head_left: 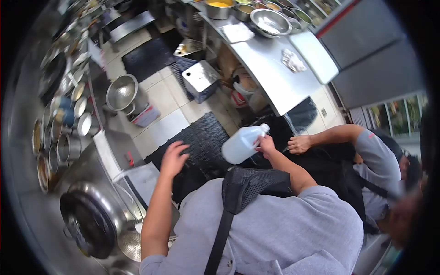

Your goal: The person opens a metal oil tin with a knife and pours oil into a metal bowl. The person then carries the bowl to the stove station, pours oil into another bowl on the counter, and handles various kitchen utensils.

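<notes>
My right hand (266,145) grips a translucent plastic jug (239,144) by its handle, near the white cap. The jug hangs tilted in front of my body, above the black floor mat (201,142), and pale liquid seems to be inside. Off to the left, my left hand (173,158) is raised over the mat's edge with its fingers apart and nothing in it. Just right of the jug is a co-worker's closed hand (300,144); whether it holds anything cannot be made out.
A co-worker in a grey shirt (378,156) stands close on my right. Ahead, a steel table (270,78) carries metal bowls (270,23), cloths and a white board (314,55). Pots line the left side, beside a large lidded pot (87,220). A strainer pot (123,93) and crates stand on the floor.
</notes>
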